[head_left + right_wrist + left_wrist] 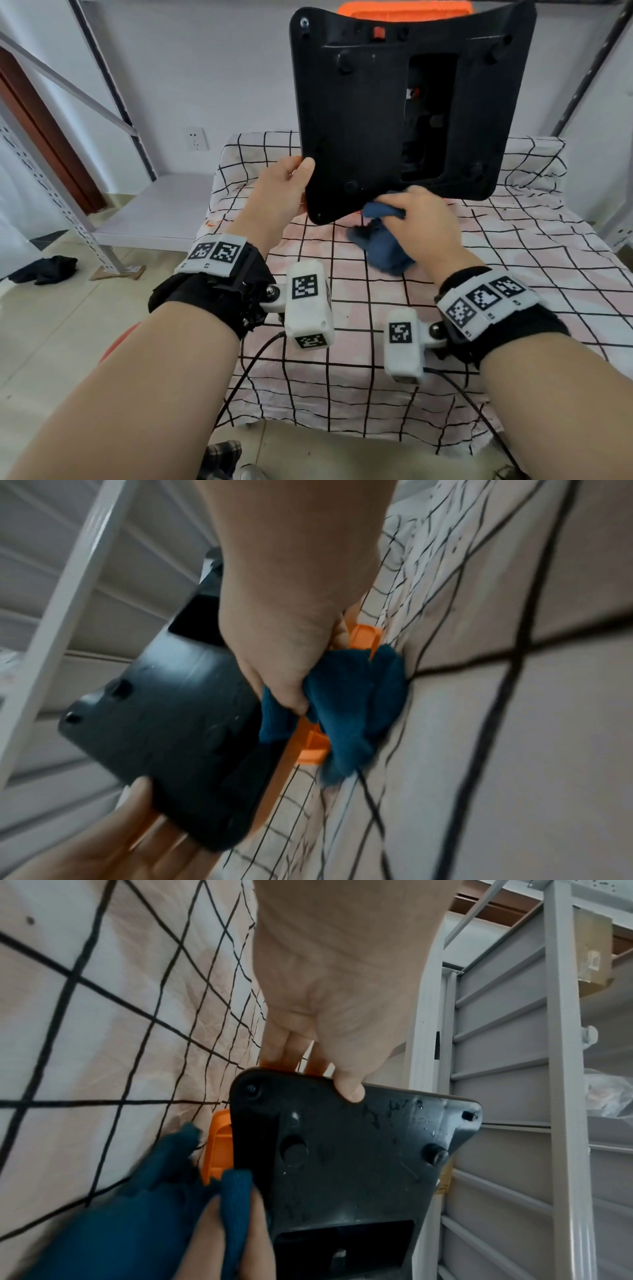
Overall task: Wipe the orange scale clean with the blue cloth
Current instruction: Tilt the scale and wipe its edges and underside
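The scale (359, 113) stands upright above the table, its black underside facing me and an orange rim showing at the top and bottom. My left hand (291, 185) grips its lower left corner, thumb on the black back (342, 1150) and fingers behind on the orange side. My right hand (414, 216) holds the bunched blue cloth (383, 246) against the scale's bottom edge. The cloth (349, 710) wraps over the orange rim (311, 748) there. The scale's front face is hidden.
A table covered by a white, black-gridded cloth (513, 274) lies under the hands. Grey metal shelving (113, 113) stands to the left and behind. A dark rag (48, 270) lies on the floor at left. Cables (246, 373) trail from the wrist cameras.
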`<state>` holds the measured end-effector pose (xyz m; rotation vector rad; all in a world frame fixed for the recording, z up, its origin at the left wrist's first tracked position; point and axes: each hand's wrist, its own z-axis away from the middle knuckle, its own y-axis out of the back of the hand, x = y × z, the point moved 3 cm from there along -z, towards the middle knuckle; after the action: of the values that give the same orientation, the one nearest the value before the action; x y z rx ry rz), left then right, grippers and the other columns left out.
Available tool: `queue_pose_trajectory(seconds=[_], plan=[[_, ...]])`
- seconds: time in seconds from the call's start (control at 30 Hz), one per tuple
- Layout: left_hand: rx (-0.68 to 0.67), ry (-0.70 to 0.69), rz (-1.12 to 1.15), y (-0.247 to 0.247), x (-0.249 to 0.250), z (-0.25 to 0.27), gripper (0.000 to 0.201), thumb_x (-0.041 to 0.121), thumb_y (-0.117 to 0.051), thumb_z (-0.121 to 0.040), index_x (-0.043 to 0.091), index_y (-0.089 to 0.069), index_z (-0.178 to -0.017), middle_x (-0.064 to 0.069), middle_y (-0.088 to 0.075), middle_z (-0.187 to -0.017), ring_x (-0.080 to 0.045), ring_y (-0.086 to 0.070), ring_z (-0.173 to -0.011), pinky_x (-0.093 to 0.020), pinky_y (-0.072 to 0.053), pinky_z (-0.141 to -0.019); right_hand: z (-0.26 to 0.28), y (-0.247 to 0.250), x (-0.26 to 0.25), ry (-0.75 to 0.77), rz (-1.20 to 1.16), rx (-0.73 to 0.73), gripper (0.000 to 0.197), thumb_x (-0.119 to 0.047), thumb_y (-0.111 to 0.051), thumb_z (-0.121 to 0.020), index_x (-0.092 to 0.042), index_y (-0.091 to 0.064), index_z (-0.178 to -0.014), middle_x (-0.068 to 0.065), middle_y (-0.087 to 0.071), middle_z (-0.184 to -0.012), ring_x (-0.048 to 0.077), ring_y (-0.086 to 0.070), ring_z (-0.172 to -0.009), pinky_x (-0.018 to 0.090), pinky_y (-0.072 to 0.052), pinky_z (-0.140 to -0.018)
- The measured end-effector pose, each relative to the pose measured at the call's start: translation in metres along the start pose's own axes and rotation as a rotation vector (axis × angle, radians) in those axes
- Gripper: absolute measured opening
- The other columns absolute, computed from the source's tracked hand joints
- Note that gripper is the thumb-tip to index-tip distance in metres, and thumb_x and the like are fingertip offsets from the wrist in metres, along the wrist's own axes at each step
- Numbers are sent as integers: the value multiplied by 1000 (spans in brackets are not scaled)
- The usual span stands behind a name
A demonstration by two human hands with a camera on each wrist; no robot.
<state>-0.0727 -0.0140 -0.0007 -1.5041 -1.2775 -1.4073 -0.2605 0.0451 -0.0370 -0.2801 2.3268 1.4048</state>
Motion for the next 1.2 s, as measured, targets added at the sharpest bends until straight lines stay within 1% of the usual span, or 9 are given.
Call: queue_pose_trajectory(seconds=[0.13,0.27,0.43,0.6,0.67,0.77,0.87,1.07,1.2], plan=[[17,7,21,-2,2,-1,32,28,-39,-101,12,-58,-122,-1,-67,-109,-16,-67,-97,-20,-57,-72,-2,9,17,-250,-245,249,22,-17,-52,-87,-15,-72,-96,6,-66,-80,18,-56,-73,27,-38,-59],[26,5,41,-1,1,-4,32,27,-39,-102,12,-57,-122,-2,-67,-111,-18,-68,-96,-22,-57,-72,-2,-8,-15,-328,-503,153,21,-15,-53,-89,-2,-68,-98,14,-67,-91,26,-61,-85,37,-50,-73],[18,18,62,1,-3,-5,29,27,-39,-102,13,-59,-117,-3,-67,-111,-19,-68,-93,-21,-56,-68,9,-24,-54,-143,-511,-27,20,-14,-52,-91,-2,-66,-100,10,-65,-94,19,-58,-85,21,-43,-62],[0,-3,-13,3,-3,-7,29,29,-41,-101,8,-59,-111,-12,-65,-111,-25,-67,-95,-21,-54,-63,11,-13,-67,94,-499,-164,28,-11,-56,-90,-15,-68,-115,-1,-68,-110,9,-59,-104,17,-45,-88],[2,-11,-27,2,-2,-6,23,26,-41,-101,11,-58,-104,-7,-65,-101,-21,-66,-88,-21,-54,-63,6,-2,-60,149,-423,-74,31,-10,-57,-87,-23,-68,-113,-4,-68,-109,9,-58,-105,24,-45,-94],[10,-11,-36,2,-5,-4,27,25,-39,-102,11,-57,-115,-3,-66,-103,-16,-67,-89,-19,-55,-66,2,0,-45,141,-161,15,33,-7,-56,-82,-26,-70,-105,1,-63,-99,18,-57,-96,34,-47,-84],[-12,-23,-43,3,-6,-2,29,25,-37,-102,12,-56,-121,-2,-67,-108,-15,-68,-95,-19,-56,-71,2,1,-19,44,-111,118,26,-8,-59,-78,-21,-71,-97,3,-62,-94,21,-57,-92,28,-44,-77],[32,-61,-86,-1,-7,-4,31,33,-38,-100,15,-55,-120,-2,-64,-113,-15,-62,-105,-33,-52,-93,2,32,43,-398,-320,550,22,-17,-59,-80,-5,-67,-96,9,-65,-84,23,-60,-82,26,-43,-73],[43,-119,-42,-11,0,-4,31,37,-49,-95,27,-46,-125,7,-62,-117,-6,-61,-107,-31,-52,-93,3,52,53,-464,-554,817,18,-15,-49,-90,-7,-51,-106,2,-51,-93,14,-49,-82,11,-38,-67]])
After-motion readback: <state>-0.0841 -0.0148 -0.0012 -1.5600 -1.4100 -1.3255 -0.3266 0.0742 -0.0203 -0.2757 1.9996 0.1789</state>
